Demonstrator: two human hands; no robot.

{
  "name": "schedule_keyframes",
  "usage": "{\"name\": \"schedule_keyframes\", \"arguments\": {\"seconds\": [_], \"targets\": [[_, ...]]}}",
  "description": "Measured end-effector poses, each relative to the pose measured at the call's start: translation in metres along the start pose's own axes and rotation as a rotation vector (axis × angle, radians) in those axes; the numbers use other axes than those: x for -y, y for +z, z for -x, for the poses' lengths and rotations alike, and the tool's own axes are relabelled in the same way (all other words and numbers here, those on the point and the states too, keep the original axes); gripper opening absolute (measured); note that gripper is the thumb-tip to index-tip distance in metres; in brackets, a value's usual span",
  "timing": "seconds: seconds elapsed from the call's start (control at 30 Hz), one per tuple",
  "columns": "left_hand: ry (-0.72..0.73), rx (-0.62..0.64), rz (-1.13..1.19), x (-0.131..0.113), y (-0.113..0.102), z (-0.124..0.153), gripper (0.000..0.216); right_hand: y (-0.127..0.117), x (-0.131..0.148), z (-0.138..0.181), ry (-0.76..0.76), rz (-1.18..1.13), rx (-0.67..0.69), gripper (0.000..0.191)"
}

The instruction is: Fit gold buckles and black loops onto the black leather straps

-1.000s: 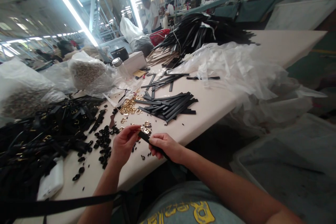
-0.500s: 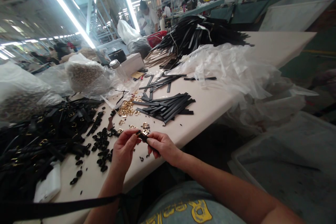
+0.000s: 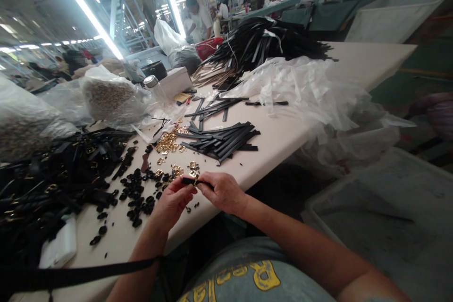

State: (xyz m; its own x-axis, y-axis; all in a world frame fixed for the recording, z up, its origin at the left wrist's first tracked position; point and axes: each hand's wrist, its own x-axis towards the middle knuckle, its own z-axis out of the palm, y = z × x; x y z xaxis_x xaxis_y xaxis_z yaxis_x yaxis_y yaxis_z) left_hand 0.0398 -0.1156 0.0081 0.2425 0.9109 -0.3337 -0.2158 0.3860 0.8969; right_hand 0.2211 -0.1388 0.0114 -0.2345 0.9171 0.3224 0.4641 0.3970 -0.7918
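Note:
Between my two hands, over the table's near edge, is a short black strap [image 3: 188, 180] with a small gold buckle [image 3: 194, 175] on or right behind it. My left hand [image 3: 174, 198] pinches the strap's left end between thumb and fingers. Closed on its right part, my right hand [image 3: 222, 190] hides that end under the fingers. Loose gold buckles [image 3: 177, 171] lie just beyond my fingertips, with a larger heap of gold buckles [image 3: 167, 142] farther off. Small black round pieces [image 3: 136, 198] are scattered left of my left hand.
Black strips [image 3: 226, 140] lie piled ahead of my hands. A mound of buckled black straps [image 3: 53, 188] covers the left side. Clear plastic sheeting [image 3: 300, 85] hangs over the right edge, above a pale bin [image 3: 354, 207]. A person [image 3: 200, 19] stands in the background.
The strap has turned in my fingers, and its black end now points left above my left thumb. My right hand has rolled over it, knuckles up. The view has shifted slightly.

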Motion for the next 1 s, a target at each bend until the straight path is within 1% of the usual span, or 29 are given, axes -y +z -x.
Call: {"name": "schedule_keyframes", "arguments": {"seconds": [0.1, 0.2, 0.3, 0.43, 0.57, 0.73, 0.83, 0.9, 1.0], "targets": [[0.058, 0.019, -0.057, 0.002, 0.000, -0.001, 0.024, -0.002, 0.000, 0.000, -0.020, 0.002, 0.037, 0.013], [0.111, 0.031, -0.124, 0.003, 0.001, -0.002, 0.019, -0.004, -0.001, 0.000, -0.029, -0.012, 0.084, 0.016], [0.136, 0.042, -0.146, 0.002, 0.003, -0.002, 0.017, -0.005, -0.003, 0.000, -0.023, 0.022, 0.076, 0.018], [0.134, 0.056, -0.130, 0.000, 0.007, -0.002, 0.016, -0.004, -0.005, 0.000, -0.050, 0.014, 0.063, 0.019], [0.145, 0.039, -0.148, -0.003, 0.010, -0.001, 0.017, -0.004, -0.006, 0.000, -0.023, -0.040, 0.063, 0.020], [0.131, 0.074, -0.152, -0.003, 0.005, -0.001, 0.017, -0.009, -0.005, -0.001, -0.005, -0.134, 0.147, 0.024], [0.104, 0.104, -0.136, -0.001, 0.001, -0.003, 0.016, -0.010, -0.005, -0.001, -0.002, -0.100, 0.129, 0.026], [0.084, 0.110, -0.126, 0.001, -0.001, -0.004, 0.016, -0.008, -0.006, 0.000, -0.008, -0.068, 0.105, 0.023], [0.061, 0.103, -0.114, 0.003, -0.001, -0.003, 0.017, -0.005, -0.008, 0.001, -0.016, -0.066, 0.094, 0.011]]}}
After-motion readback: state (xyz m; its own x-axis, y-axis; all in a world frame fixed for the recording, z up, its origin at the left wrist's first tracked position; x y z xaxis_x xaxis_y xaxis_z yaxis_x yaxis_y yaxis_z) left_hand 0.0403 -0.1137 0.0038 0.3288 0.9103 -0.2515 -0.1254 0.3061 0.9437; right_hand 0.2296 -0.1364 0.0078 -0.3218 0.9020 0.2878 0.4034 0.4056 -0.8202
